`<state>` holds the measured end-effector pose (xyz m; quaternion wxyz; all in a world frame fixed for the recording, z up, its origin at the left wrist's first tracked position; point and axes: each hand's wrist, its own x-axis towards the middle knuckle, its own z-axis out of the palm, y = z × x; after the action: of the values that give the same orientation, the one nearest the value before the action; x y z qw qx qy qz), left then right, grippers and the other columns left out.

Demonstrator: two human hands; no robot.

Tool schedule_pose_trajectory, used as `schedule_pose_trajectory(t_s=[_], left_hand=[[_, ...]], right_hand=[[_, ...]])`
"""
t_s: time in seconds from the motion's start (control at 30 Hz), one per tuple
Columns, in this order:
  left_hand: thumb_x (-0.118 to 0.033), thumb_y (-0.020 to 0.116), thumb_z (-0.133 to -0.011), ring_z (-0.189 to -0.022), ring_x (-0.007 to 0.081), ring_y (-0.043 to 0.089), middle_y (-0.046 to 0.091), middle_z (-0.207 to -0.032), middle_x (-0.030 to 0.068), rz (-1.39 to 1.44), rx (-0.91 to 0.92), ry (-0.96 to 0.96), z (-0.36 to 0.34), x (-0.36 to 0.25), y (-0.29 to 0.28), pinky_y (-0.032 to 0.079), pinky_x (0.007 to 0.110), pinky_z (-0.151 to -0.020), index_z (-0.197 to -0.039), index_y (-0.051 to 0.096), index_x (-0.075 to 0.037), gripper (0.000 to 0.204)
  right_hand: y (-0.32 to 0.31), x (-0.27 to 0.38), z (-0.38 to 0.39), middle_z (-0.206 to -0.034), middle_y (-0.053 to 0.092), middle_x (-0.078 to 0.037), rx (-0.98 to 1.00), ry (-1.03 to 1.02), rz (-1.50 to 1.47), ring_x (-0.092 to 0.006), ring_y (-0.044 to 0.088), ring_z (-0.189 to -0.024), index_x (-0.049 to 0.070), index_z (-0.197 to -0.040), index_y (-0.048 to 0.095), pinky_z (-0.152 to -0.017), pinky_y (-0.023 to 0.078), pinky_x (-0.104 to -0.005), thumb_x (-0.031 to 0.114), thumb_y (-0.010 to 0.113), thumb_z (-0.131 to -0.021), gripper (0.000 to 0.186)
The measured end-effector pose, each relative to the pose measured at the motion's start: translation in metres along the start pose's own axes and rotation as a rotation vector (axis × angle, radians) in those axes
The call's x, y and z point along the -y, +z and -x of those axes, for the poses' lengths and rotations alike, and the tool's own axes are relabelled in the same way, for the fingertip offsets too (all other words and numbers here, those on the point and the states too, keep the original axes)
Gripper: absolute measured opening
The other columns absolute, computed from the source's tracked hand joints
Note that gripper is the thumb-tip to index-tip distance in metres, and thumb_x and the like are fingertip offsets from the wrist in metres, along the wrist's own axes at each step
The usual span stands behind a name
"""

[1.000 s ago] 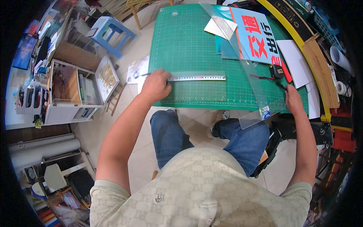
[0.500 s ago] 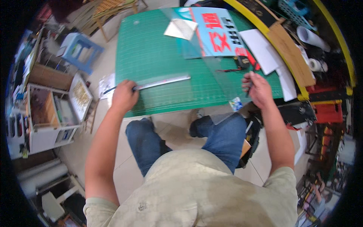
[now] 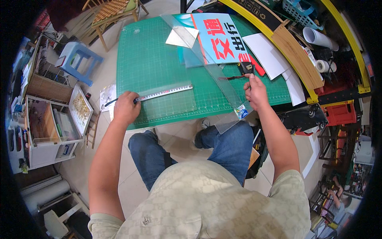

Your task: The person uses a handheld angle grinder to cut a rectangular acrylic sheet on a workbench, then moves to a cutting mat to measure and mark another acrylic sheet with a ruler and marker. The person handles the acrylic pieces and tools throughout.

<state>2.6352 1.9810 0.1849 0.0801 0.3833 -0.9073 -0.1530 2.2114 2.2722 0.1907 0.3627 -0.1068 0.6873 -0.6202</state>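
Note:
My left hand rests curled at the near left of the green cutting mat. It closes round a slim dark rod whose end sticks out on the left. From its fingers a steel ruler runs rightward over a clear sheet; whether rod and ruler are joined, I cannot tell. My right hand, raised over the mat's right side, pinches a slim dark pen-like tool pointing away from me. Just beyond that is a black tape measure. A long clear strip with a stickered near end slants across the mat.
A blue sign with red and black characters lies at the far right, near a white square piece. White sheets lie beside a yellow-edged rack. A blue stool and an open cabinet stand left.
The view has shifted slightly, moving the table leftward in the picture. My right hand has moved a little left, and its tool now points away from me. My left hand stays by the ruler.

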Motion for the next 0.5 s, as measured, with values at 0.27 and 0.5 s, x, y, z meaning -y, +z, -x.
schedule_pose_trajectory(t_s=[0.27,0.5], left_hand=[[-0.018,0.074,-0.091,-0.107,0.0408,0.069,0.070,-0.109,0.0167,-0.024,0.010,0.015,-0.002,0.001,-0.001,0.056,0.051,-0.093,-0.110,0.076,-0.008,0.022],[-0.019,0.073,-0.092,-0.106,0.0416,0.069,0.071,-0.107,0.0175,-0.016,0.014,0.025,-0.004,0.003,0.002,0.057,0.053,-0.092,-0.106,0.076,-0.007,0.018]], right_hand=[[0.007,-0.024,-0.050,-0.106,0.073,-0.007,-0.040,-0.471,0.131,-0.0138,0.067,-0.095,0.002,-0.134,0.064,-0.086,0.054,-0.0320,0.040,0.049,-0.118,0.044],[0.017,0.013,-0.031,-0.104,0.071,0.000,-0.256,-0.696,0.173,-0.0069,0.061,-0.096,0.002,-0.138,0.072,-0.092,0.048,-0.0258,0.041,0.052,-0.118,0.049]])
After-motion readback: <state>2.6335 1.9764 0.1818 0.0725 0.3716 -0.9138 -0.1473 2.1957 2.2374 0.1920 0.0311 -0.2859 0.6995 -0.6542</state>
